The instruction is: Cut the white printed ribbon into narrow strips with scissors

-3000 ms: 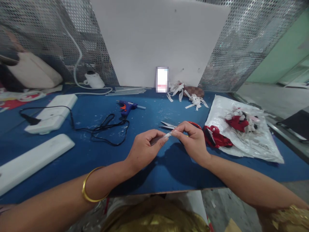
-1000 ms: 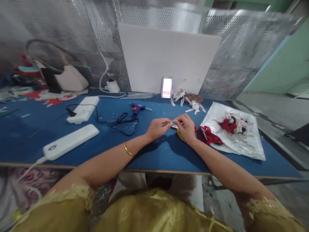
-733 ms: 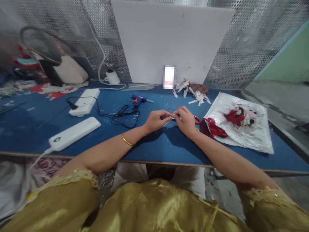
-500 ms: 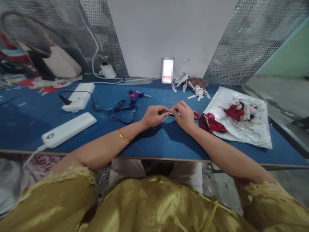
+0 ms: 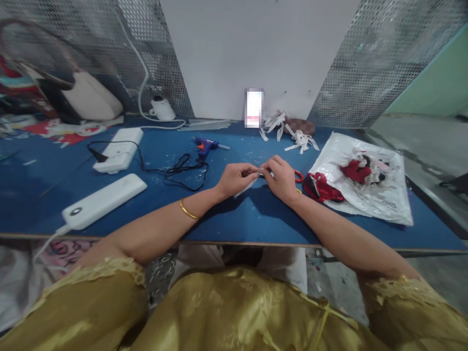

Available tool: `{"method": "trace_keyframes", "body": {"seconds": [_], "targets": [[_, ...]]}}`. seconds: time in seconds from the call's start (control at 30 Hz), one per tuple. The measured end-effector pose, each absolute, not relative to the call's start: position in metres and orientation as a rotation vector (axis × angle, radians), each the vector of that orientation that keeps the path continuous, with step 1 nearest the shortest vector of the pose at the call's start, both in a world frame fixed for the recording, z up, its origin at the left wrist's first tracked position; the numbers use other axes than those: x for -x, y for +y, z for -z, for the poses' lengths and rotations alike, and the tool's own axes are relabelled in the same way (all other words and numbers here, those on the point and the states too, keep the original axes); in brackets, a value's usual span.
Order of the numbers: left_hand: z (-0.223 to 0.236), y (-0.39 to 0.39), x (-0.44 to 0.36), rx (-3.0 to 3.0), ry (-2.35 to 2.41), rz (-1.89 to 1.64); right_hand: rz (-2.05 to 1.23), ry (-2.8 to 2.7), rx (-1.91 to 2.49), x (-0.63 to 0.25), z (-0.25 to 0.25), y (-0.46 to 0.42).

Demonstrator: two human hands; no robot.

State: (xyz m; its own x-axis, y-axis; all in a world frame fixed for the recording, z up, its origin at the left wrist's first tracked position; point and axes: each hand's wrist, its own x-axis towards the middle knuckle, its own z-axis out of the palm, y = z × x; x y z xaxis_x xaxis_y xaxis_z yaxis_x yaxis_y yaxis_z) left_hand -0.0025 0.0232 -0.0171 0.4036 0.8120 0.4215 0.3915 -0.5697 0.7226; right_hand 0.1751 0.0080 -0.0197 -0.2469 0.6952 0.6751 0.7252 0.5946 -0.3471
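Over the blue table my left hand [image 5: 236, 179] is closed, thumb and fingers pinching a narrow white strip [image 5: 245, 189] whose tail hangs below the palm. My right hand [image 5: 281, 178] is closed too, and its fingertips meet the left ones at the strip's upper end. Fingers hide most of what lies between them. Partly covered by my right hand, a pair of scissors with a red handle [image 5: 299, 176] lies on the table. Just right of it sits a bunched red and black fabric piece [image 5: 321, 187].
A blue glue gun [image 5: 205, 147] with a coiled black cord lies left of centre. Farther left are a white power strip [image 5: 122, 146] and a white power bank [image 5: 104, 201]. White strips [image 5: 302, 140] lie behind my hands; a white plastic bag [image 5: 391, 204] with fabric pieces is at right.
Both hands stay together at nearly the same spot. More of the white strip's tail shows below my left hand now. The view has shifted slightly.
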Motion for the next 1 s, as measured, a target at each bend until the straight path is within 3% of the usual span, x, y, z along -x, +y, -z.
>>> {"method": "trace_keyframes", "body": {"seconds": [0.53,0.77,0.9,1.0], "targets": [[0.022,0.023,-0.001,-2.003,1.024,-0.987,-0.121,-1.925,1.113,-0.183,0.014,0.003],[-0.014,-0.002,0.007,-2.331,1.202,-1.260,-0.193,-1.892,1.165,-0.187,0.022,0.011],[-0.031,-0.073,0.012,-2.410,0.838,-0.742,-0.149,-1.962,1.176,-0.183,0.023,0.010],[0.002,-0.120,0.018,-2.183,0.525,-0.319,-0.076,-2.021,1.178,-0.178,0.024,0.010]]}}
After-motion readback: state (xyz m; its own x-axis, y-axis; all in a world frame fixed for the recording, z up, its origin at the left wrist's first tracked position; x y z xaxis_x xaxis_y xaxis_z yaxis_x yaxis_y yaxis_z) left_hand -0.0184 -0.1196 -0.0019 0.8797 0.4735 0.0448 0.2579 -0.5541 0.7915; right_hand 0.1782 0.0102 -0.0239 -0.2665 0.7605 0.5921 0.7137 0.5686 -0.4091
